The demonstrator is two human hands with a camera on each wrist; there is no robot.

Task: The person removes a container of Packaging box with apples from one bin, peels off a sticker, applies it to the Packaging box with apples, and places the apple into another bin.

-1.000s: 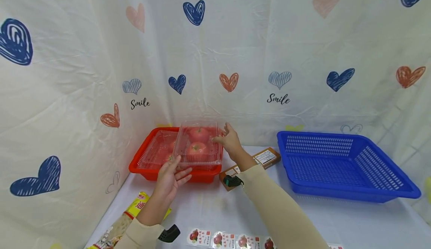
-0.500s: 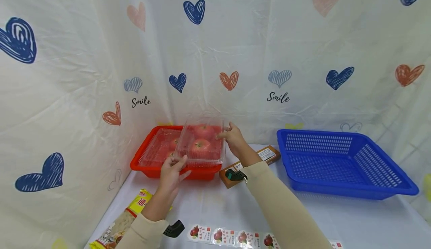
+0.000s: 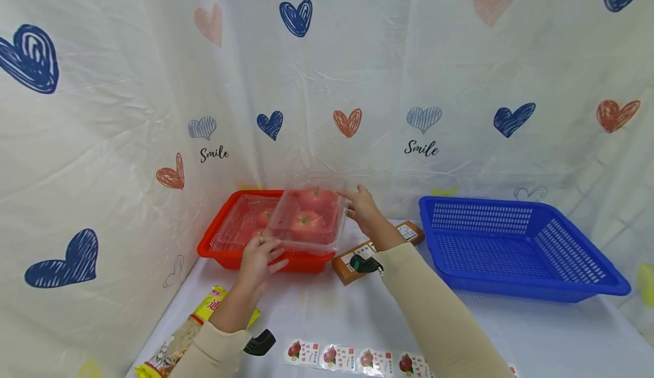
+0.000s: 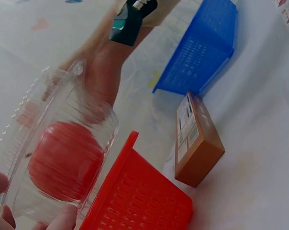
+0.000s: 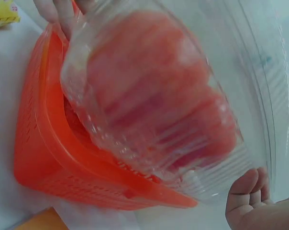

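Two red apples (image 3: 306,225) sit in a clear plastic clamshell box (image 3: 286,242), which is held tilted above the right part of a red basket (image 3: 235,261). My left hand (image 3: 258,261) grips the clamshell's near left corner; in the left wrist view its thumb and fingertips (image 4: 63,218) lie at the plastic rim. At the far right edge, my right hand (image 3: 365,210) holds the box with its fingers at the side; the right wrist view shows that hand (image 5: 250,201) at the box's end. Another clear box (image 3: 235,225) with apples lies inside the basket.
A brown labelled carton (image 3: 347,270) lies right of the red basket. Farther right stands a blue basket (image 3: 511,253). A yellow-topped food bag (image 3: 179,338) lies at front left, and a row of apple stickers (image 3: 337,358) runs along the front. A heart-printed curtain (image 3: 327,83) hangs behind.
The clamshell has shifted slightly to the right over the red basket, and my right hand has moved right with it. My left hand stays at its near left corner.
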